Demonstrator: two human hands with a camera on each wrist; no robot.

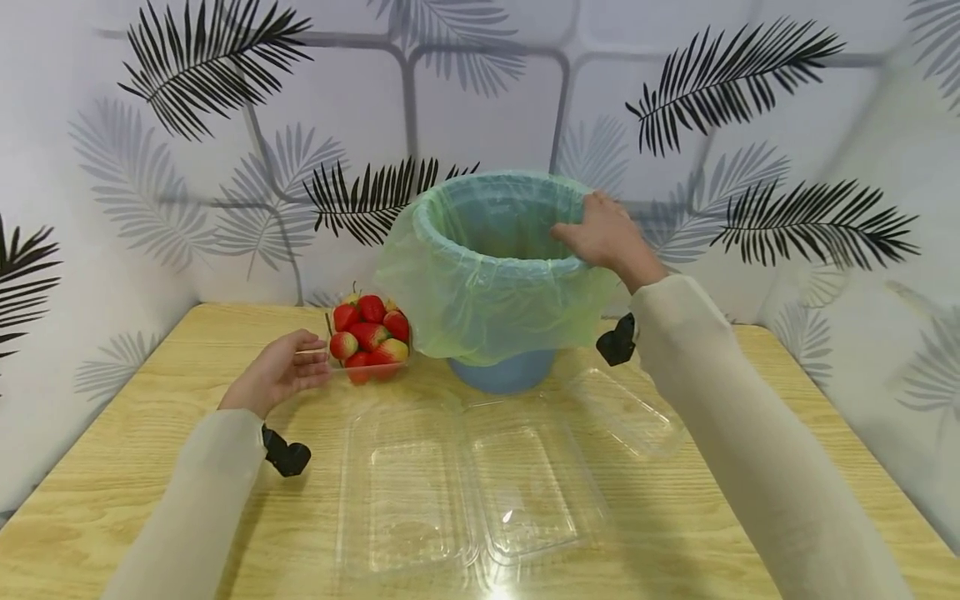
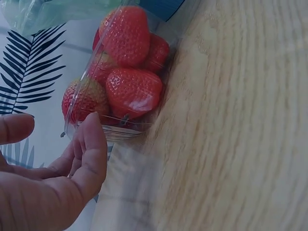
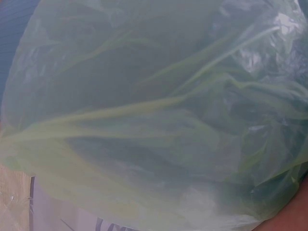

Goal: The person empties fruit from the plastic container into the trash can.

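Note:
A blue trash bin [image 1: 501, 372] is lined with a thin, pale green plastic bag [image 1: 480, 300] folded over its rim. My right hand [image 1: 606, 236] grips the rim on its right side through the bag. In the right wrist view the wrinkled bag [image 3: 159, 125] fills most of the picture and hides the fingers. To the left of the bin sits a clear plastic box of red strawberries [image 1: 370, 337]. Beside its left wall is my left hand [image 1: 281, 371], fingers loosely bent, holding nothing. In the left wrist view its fingertips come close to the strawberries [image 2: 134, 91]; contact is unclear.
Two clear plastic containers [image 1: 411, 500] lie side by side on the wooden table [image 1: 292, 542] in front of the bin. Another clear container [image 1: 626, 412] lies to the right, partly under the right arm. A leaf-patterned wall covering [image 1: 487, 108] rises close behind the bin.

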